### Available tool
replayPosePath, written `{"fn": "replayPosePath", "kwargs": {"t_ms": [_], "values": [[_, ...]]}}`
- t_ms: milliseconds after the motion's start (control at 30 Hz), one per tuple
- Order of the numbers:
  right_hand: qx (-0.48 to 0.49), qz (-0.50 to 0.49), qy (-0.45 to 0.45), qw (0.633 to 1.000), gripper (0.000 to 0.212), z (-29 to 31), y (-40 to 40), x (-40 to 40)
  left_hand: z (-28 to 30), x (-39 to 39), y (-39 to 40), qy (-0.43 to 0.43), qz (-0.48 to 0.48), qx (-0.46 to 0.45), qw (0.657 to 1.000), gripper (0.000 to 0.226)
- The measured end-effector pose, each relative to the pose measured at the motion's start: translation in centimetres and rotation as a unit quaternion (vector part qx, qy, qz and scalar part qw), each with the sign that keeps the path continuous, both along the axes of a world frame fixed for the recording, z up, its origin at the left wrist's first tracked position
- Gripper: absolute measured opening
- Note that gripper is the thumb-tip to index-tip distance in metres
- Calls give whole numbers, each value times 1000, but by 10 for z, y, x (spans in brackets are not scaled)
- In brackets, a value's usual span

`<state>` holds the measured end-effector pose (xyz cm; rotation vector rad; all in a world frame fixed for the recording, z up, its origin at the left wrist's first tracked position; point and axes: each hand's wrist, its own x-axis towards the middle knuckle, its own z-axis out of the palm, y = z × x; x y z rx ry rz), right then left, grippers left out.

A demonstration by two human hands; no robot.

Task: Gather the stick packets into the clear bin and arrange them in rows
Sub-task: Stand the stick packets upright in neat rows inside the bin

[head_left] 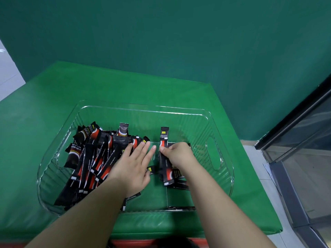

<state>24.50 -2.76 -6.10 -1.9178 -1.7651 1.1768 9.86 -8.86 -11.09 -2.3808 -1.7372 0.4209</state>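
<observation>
— Where is the packet being placed?

— One stick packet [165, 154] stands just right of frame centre inside the clear bin [211, 122], its long axis running up and down the frame, tilted slightly. The right hand [177, 155] pinches it at mid-length, fingers curled round it.

— And the rest?

— A loose pile of packets [93, 158] fills the bin's left half, lying at mixed angles. A few more lie flat under the right hand.

— The left hand?

— The left hand [133, 167] rests flat on the pile's right edge, fingers [143, 149] straight and slightly spread, holding nothing.

— What does the next move turn on?

— Probably laying the held packet parallel to those beneath it; the right hand is nearer. The bin sits on a green tabletop [125, 83].
</observation>
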Motion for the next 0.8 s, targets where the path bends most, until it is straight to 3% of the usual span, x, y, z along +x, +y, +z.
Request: {"fn": "replayPosePath", "kwargs": {"t_ms": [100,200,333,533,600,667,733,800], "values": [[-49,40,-49,997,40,-2,3,-14,-4,-3,0,-65,19,5,998,70],[-49,77,-81,993,24,-9,4,-19,1,-2,0,-114,16,9,993,70],[-43,62,-26,997,5,-15,0,-17,6,-5,-4,-57,1,-12,998,79],[-41,38,0,998,24,-12,-6,-6,3,-4,0,-32,-10,-21,999,62],[24,80,-46,995,7,-1,-11,5,6,-1,0,-26,2,-29,999,55],[35,151,-66,986,13,16,-22,18,7,-1,0,-29,2,-31,999,55],[-37,257,-113,959,3,30,-36,31,7,-2,0,-31,4,-33,999,56],[-104,349,-191,911,17,35,-48,40,7,-2,-1,-28,3,-37,999,56]]}}
